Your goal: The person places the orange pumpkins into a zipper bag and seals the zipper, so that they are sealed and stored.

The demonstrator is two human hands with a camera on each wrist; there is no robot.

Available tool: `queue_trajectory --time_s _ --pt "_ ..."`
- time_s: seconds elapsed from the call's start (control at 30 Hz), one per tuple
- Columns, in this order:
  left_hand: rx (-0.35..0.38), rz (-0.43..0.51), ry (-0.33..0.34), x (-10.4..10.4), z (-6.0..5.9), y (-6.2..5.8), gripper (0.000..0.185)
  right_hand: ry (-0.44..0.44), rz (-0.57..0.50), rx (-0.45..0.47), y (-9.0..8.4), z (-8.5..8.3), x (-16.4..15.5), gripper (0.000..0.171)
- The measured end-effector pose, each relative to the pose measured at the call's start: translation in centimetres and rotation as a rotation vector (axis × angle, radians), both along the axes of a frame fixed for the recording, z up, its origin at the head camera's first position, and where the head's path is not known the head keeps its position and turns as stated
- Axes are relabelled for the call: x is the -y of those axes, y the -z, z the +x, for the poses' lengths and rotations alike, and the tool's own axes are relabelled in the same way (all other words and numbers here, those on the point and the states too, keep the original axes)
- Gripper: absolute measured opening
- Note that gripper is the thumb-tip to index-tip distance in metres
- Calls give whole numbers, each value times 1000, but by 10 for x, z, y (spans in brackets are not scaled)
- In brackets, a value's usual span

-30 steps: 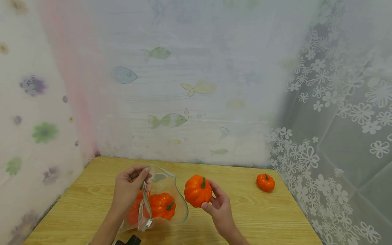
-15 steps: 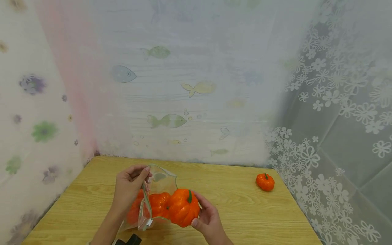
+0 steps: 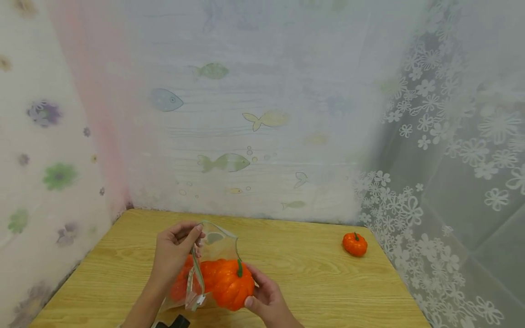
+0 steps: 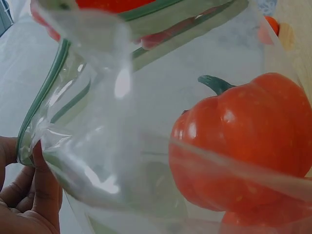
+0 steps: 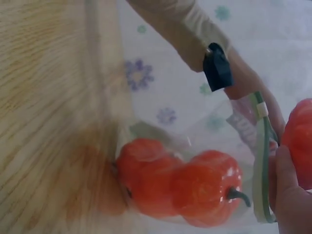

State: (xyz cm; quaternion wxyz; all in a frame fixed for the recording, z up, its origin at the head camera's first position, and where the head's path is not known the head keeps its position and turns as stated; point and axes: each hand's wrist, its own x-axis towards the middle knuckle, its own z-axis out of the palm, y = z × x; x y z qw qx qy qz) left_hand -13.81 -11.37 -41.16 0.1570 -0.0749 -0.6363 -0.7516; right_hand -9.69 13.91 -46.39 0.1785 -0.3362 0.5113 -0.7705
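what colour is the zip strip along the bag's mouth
Green: the zip strip on the clear bag shows best in the left wrist view.

Wooden table (image 3: 320, 278); small orange pumpkin (image 3: 355, 244) near far right corner, upright, green stem up. Fish-print sheet (image 3: 229, 136) behind table; floral curtain (image 3: 443, 191) at right

Light wooden table (image 3: 311, 282), grain running left-right, set against patterned curtains. Small orange pumpkin (image 3: 354, 244) sits alone near far right corner. Clear zip bag (image 3: 209, 269) of pumpkins rests near front edge.
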Motion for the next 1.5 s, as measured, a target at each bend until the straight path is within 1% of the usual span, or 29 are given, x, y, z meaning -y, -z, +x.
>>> queue_trajectory --time_s 0.13,0.23,0.4,0.6,0.67,0.9,1.1,1.5 --pt "-7 -1 7 -1 1 0 21 17 45 21 -4 1 0 57" --pt "-3 -8 13 -2 3 -1 22 49 111 64 -7 3 0 60" --pt "-1 -54 29 -4 4 -3 24 88 208 120 -13 4 1 63" --pt "-5 -85 48 -6 5 -3 25 157 273 112 -17 3 5 60" --pt "1 -88 54 -6 5 -4 26 171 281 102 -17 1 5 59" --pt "21 -99 68 -9 9 -7 26 202 289 119 -25 1 11 62" --pt "41 -121 49 -9 10 -8 26 234 283 66 -28 -4 16 64" --pt "61 -155 47 -6 1 -10 28 299 252 34 -25 -18 33 74"
